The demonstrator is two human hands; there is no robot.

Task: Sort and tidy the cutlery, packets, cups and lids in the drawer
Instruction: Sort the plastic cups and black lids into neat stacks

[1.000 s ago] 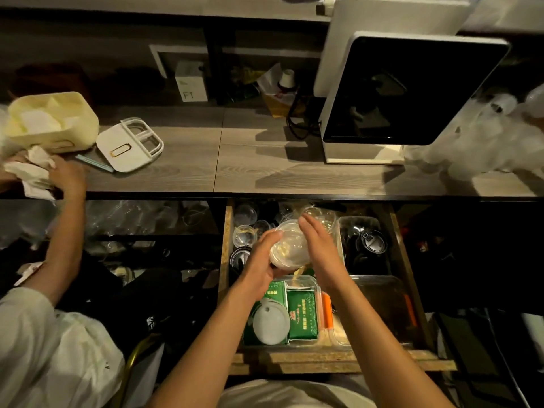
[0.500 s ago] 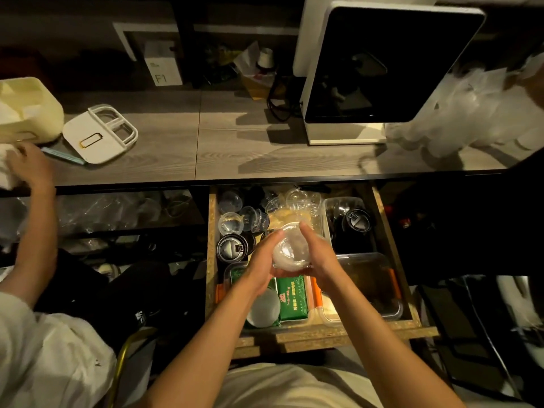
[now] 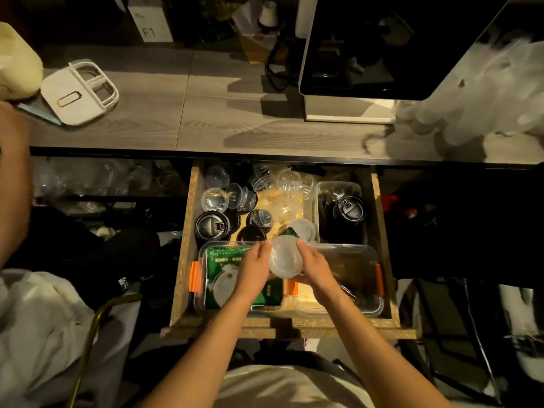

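Holding: both hands grasp one translucent plastic cup [image 3: 286, 257] above the front of the open drawer [image 3: 184, 260].
Left hand [image 3: 253, 267]: fingers curled round the cup's left side.
Right hand [image 3: 314, 267]: fingers curled round the cup's right side, index finger along its upper edge.
Front left tub [image 3: 201, 301]: one clear container with orange clips, holding green packets [image 3: 225, 257] and one white round lid [image 3: 225, 287]; how many packets I cannot tell.
Front right tub [image 3: 357, 254]: one clear container with orange clips, its contents too dim to count.
Middle of drawer: one black sip lid [image 3: 212, 225] at the left wall, two more dark lids just beside it, one white lid [image 3: 301, 228] near the cup.
Back right tub [image 3: 321, 189]: one clear box with one black lid [image 3: 349, 208] on dark contents.
Back of drawer: about six small clear cups [image 3: 215, 199] lying loose, beside a crumpled clear bag [image 3: 282, 201].
Bench [image 3: 206, 113]: one white divided tray [image 3: 79, 94] at the left, one dark screen [image 3: 382, 45] on a white base at the right, one clump of clear plastic [image 3: 485, 92] at the far right.
Far left: another person's arm [image 3: 13, 160] reaches to the bench edge.
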